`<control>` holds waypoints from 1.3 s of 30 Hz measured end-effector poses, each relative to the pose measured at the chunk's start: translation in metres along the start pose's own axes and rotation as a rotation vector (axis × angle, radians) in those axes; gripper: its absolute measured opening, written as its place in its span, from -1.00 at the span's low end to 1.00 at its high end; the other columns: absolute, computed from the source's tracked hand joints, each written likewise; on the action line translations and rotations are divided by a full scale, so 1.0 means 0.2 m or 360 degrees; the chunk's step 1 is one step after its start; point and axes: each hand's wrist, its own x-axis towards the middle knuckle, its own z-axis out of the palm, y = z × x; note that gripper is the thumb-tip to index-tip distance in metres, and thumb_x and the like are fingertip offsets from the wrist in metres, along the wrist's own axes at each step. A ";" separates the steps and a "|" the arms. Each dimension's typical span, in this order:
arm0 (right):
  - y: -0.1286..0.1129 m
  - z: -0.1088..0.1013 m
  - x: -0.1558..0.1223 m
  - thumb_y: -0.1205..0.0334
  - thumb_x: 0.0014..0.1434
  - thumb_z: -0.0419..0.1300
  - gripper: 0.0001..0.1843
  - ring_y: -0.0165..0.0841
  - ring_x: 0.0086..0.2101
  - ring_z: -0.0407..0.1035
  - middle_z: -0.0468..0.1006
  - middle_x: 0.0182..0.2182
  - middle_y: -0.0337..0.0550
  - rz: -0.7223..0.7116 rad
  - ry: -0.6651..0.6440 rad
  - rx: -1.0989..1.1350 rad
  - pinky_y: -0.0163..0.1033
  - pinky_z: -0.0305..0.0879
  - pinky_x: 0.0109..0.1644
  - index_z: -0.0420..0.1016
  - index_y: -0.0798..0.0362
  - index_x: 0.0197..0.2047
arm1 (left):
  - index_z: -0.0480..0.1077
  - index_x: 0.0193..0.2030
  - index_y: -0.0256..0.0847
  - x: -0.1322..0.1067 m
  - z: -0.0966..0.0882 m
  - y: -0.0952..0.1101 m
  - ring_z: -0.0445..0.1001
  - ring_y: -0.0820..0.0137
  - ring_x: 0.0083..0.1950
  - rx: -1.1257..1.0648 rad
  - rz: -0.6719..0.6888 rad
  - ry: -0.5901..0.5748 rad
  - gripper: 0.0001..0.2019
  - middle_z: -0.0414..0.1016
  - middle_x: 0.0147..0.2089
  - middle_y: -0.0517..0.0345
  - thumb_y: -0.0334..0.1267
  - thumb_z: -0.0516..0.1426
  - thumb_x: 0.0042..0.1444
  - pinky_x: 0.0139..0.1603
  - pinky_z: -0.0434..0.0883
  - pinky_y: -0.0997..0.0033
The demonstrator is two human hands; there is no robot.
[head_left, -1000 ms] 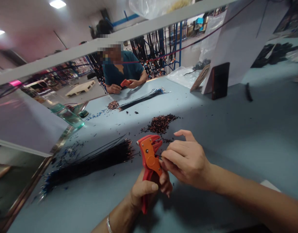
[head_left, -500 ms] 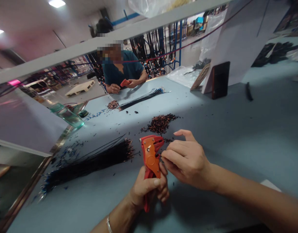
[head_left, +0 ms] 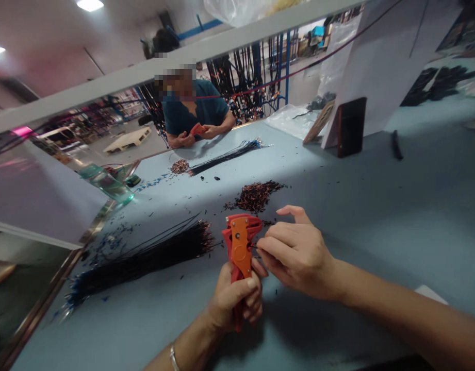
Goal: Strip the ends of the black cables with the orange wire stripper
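Only the head cam on this one, so here goes.

My left hand (head_left: 233, 301) is wrapped tight around the handles of the red-and-orange stripping tool (head_left: 240, 242), thumb across the front. The tool stands upright just above the blue table (head_left: 376, 206), dead centre in the lower half of the shot. My guess is it's held upright so the head faces the other hand.

The right hand (head_left: 295, 252) comes in from 4 o'clock, with its fingertips (head_left: 262, 246) pinched together right against the tool's head at the 3 o'clock side. The index finger is lifted off above the rest. So it's a closed pinch, but whatever is in it is too small for me to make out.

At 9 o'clock from the tool lies a bundle of black wires (head_left: 144, 257), ends pointing at the tool, close enough to grab from, I reckon. At 12 o'clock, a bit further up the table, there's a heap of coppery bits (head_left: 258, 195), and dark specks are scattered all around.

Way off at 11 o'clock, a co-worker (head_left: 198, 111) sits across the table with both hands on their own red tool (head_left: 197, 129). A second wire bundle (head_left: 225, 154) and a smaller heap (head_left: 180, 166) lie in front of them. A dark stand (head_left: 351, 127) leans at 1 o'clock.
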 end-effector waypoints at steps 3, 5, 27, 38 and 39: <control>0.01 0.01 -0.01 0.37 0.20 0.07 -0.78 -0.46 -0.55 0.21 0.40 -0.60 -0.32 0.0032 0.0005 0.0002 -0.07 0.15 0.05 0.42 0.04 -0.46 | 0.30 -0.21 -0.25 0.01 0.00 -0.01 0.08 0.63 -0.72 0.0013 0.0057 0.0016 -0.78 0.17 -0.61 0.39 -0.20 0.21 0.09 -0.66 0.23 0.56; 0.02 0.01 -0.01 0.40 0.19 0.08 -0.79 -0.46 -0.55 0.22 0.40 -0.60 -0.33 0.0069 0.0009 0.0020 -0.07 0.16 0.04 0.43 0.05 -0.45 | 0.33 -0.18 -0.26 0.02 0.01 0.00 0.17 0.59 -0.64 0.0001 0.0135 0.0059 -0.72 0.20 -0.57 0.35 -0.21 0.26 0.01 -0.57 0.29 0.49; 0.08 0.04 0.01 0.11 0.11 0.17 -0.77 -0.38 -0.46 0.36 0.50 -0.53 -0.22 0.1267 -0.0466 0.1100 -0.28 0.27 -0.35 0.48 0.07 -0.46 | 0.37 -0.03 -0.17 0.04 -0.01 0.04 0.25 0.47 -0.30 -0.0456 0.0290 0.0200 -0.50 0.25 -0.21 0.18 -0.09 0.34 -0.11 -0.14 0.41 0.26; 0.15 0.06 0.00 0.07 0.10 0.18 -0.78 -0.39 -0.45 0.30 0.47 -0.49 -0.23 0.1422 -0.0170 0.1114 -0.28 0.25 -0.33 0.49 0.06 -0.40 | 0.45 -0.13 -0.29 0.03 -0.01 0.05 0.30 0.42 -0.27 -0.0196 0.0187 0.0067 -0.47 0.33 -0.14 0.05 -0.43 0.07 -0.39 -0.26 0.37 0.37; 0.16 0.06 0.00 0.07 0.09 0.18 -0.78 -0.38 -0.44 0.31 0.48 -0.49 -0.22 0.1412 -0.0169 0.1118 -0.27 0.26 -0.32 0.50 0.06 -0.40 | 0.46 -0.13 -0.29 0.04 -0.01 0.06 0.33 0.40 -0.24 -0.0204 0.0172 0.0065 -0.45 0.35 -0.12 0.04 -0.44 0.06 -0.42 -0.21 0.38 0.35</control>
